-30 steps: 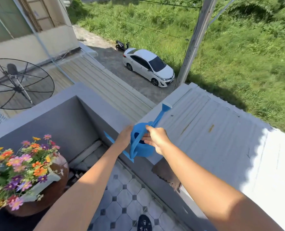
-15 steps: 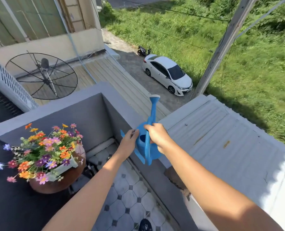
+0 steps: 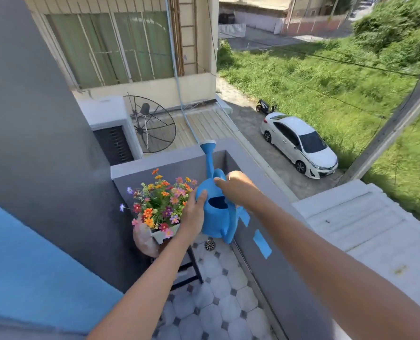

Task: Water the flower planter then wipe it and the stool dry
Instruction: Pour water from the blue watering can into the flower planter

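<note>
I hold a blue watering can (image 3: 216, 217) in the air above the balcony floor, its spout pointing up and away. My right hand (image 3: 238, 190) grips its handle from above. My left hand (image 3: 194, 212) presses flat against the can's left side. Just left of the can sits a white flower planter (image 3: 163, 233) full of orange, pink and purple flowers (image 3: 162, 200). It rests on a round brown stool (image 3: 144, 238) with dark legs. My left arm hides part of the stool.
A grey parapet wall (image 3: 260, 217) runs along the right, with blue tape strips (image 3: 261, 242) on its inner face. A grey wall (image 3: 32, 143) stands at the left. The tiled floor (image 3: 218, 303) has a drain (image 3: 209, 244). A drop to a white car (image 3: 299, 146) lies beyond.
I have carried the can leftward from the parapet to beside the flowers. Its spout has swung from pointing right to pointing up. My view has turned left with it.
</note>
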Available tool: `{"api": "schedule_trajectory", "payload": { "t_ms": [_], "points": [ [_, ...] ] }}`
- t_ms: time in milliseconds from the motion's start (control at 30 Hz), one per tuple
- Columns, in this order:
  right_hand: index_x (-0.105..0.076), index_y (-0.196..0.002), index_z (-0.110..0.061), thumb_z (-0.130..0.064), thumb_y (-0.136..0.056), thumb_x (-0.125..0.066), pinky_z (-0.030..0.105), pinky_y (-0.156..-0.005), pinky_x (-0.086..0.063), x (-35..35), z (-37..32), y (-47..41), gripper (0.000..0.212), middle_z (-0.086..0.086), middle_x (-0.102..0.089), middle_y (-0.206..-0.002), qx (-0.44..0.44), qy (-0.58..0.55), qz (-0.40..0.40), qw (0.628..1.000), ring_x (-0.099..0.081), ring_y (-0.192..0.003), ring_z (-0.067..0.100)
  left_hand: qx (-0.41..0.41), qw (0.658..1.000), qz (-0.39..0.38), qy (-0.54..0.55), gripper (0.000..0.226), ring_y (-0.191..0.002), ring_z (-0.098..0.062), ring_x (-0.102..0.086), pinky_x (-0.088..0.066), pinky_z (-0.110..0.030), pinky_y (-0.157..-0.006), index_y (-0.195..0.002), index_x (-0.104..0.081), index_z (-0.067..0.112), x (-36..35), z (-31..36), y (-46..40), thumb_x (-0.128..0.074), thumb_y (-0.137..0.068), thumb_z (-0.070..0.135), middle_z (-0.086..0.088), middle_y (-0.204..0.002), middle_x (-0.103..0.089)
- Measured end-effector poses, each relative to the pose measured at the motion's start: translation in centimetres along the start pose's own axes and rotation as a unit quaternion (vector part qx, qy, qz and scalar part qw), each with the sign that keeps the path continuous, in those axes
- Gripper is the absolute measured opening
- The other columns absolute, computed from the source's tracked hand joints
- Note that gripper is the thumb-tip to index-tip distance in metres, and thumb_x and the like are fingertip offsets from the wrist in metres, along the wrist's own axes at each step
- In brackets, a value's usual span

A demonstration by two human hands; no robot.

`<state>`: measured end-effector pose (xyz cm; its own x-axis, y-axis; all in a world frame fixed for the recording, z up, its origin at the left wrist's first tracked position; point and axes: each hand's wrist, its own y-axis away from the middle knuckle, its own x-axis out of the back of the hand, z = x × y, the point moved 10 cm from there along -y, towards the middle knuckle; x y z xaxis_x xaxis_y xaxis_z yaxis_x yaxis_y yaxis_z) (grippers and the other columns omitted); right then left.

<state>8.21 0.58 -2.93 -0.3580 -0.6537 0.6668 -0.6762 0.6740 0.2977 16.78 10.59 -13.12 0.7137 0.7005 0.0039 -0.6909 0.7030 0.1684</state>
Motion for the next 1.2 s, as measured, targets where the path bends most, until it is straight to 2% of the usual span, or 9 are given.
{"api": "schedule_trajectory", "payload": {
  "t_ms": [133, 267, 433, 500, 700, 833, 933, 1067, 1200],
  "points": [
    [-0.058, -0.111, 0.0, -0.029, -0.102, -0.047, 0.032, -0.057, -0.04, -4.0, -5.0, 0.3, 0.032, 0.009, -0.053, -0.081, 0.062, 0.13, -0.031, 0.989, -0.052, -0.067, 0.022, -0.013, 0.999, 0.033, 0.028, 0.025, -0.1, -0.023, -0.068, -0.056, -0.041, -0.082, -0.115, -0.057, 0.035, 5.1, 0.4, 1.4, -0.049, -0.096, 0.049, -0.006, -0.114, -0.068],
    [-0.039, -0.144, -0.005, -0.013, -0.101, -0.05, 0.033, -0.07, -0.039, -6.2, -8.3, 0.7, 0.045, 0.02, -0.056, -0.121, 0.082, 0.185, -0.031, 0.979, -0.058, -0.106, 0.032, -0.003, 0.998, 0.055, 0.041, 0.033, -0.101, -0.03, -0.067, -0.053, -0.054, -0.089, -0.11, -0.056, 0.038, 8.4, -0.2, 2.4, -0.051, -0.086, 0.06, -0.007, -0.111, -0.068],
    [-0.036, -0.143, -0.001, -0.005, -0.101, -0.043, 0.031, -0.063, -0.035, -8.0, -10.0, 1.0, 0.043, 0.022, -0.056, -0.125, 0.035, 0.21, -0.049, 0.976, -0.059, -0.111, 0.034, -0.009, 0.998, 0.051, 0.041, 0.014, -0.097, -0.02, -0.065, -0.053, -0.035, -0.079, -0.109, -0.049, 0.039, 9.5, 0.0, 3.6, -0.039, -0.102, 0.045, -0.007, -0.113, -0.065],
    [-0.038, -0.141, 0.001, -0.002, -0.101, -0.04, 0.028, -0.061, -0.037, -8.5, -10.8, 1.2, 0.04, 0.021, -0.061, -0.122, 0.051, 0.251, -0.058, 0.965, -0.063, -0.108, 0.033, 0.001, 0.998, 0.047, 0.053, 0.016, -0.101, -0.022, -0.065, -0.053, -0.04, -0.085, -0.11, -0.049, 0.041, 9.6, -0.3, 3.6, -0.037, -0.102, 0.046, -0.006, -0.116, -0.065],
    [-0.052, -0.122, 0.003, 0.0, -0.101, -0.033, 0.035, -0.058, -0.05, -10.1, -11.8, 0.6, 0.029, 0.015, -0.051, -0.071, 0.094, 0.315, -0.091, 0.94, -0.05, -0.057, 0.026, 0.022, 0.991, 0.064, 0.114, 0.023, -0.1, -0.01, -0.066, -0.051, -0.031, -0.083, -0.118, -0.054, 0.037, 10.2, -1.0, 3.7, -0.038, -0.103, 0.043, 0.007, -0.111, -0.068],
    [-0.056, -0.123, 0.004, -0.004, -0.103, -0.033, 0.031, -0.058, -0.041, -9.8, -12.7, 1.1, 0.032, 0.025, -0.062, -0.113, 0.092, 0.292, -0.08, 0.949, -0.063, -0.091, 0.036, 0.033, 0.994, 0.067, 0.085, 0.025, -0.101, -0.013, -0.064, -0.051, -0.031, -0.085, -0.113, -0.057, 0.039, 10.3, -1.4, 3.8, -0.037, -0.101, 0.048, 0.003, -0.112, -0.068],
    [-0.055, -0.126, 0.005, 0.001, -0.102, -0.03, 0.029, -0.051, -0.038, -9.8, -12.7, 1.0, 0.035, 0.019, -0.059, -0.096, 0.085, 0.302, -0.09, 0.945, -0.065, -0.105, 0.034, 0.042, 0.994, 0.064, 0.076, 0.032, -0.098, -0.013, -0.063, -0.048, -0.029, -0.081, -0.115, -0.059, 0.029, 10.2, -1.6, 3.9, -0.035, -0.102, 0.047, 0.0, -0.11, -0.067],
    [-0.056, -0.126, 0.004, 0.0, -0.1, -0.038, 0.03, -0.045, -0.037, -10.2, -12.4, 0.1, 0.032, 0.009, -0.044, -0.067, 0.073, 0.341, -0.089, 0.933, -0.059, -0.062, 0.025, 0.065, 0.992, 0.063, 0.082, 0.038, -0.087, -0.009, -0.06, -0.045, -0.025, -0.072, -0.117, -0.058, 0.018, 10.0, -1.9, 4.2, -0.034, -0.103, 0.044, -0.001, -0.102, -0.064],
    [-0.054, -0.09, 0.0, -0.005, -0.101, -0.043, 0.03, -0.046, -0.032, -10.2, -12.1, -0.7, 0.017, 0.021, -0.063, -0.084, 0.065, 0.354, -0.086, 0.929, -0.041, -0.049, 0.021, 0.077, 0.992, 0.06, 0.081, 0.039, -0.087, -0.009, -0.058, -0.044, -0.024, -0.07, -0.12, -0.057, 0.016, 9.9, -2.1, 4.0, -0.033, -0.104, 0.043, -0.003, -0.106, -0.063]
  ]
}}
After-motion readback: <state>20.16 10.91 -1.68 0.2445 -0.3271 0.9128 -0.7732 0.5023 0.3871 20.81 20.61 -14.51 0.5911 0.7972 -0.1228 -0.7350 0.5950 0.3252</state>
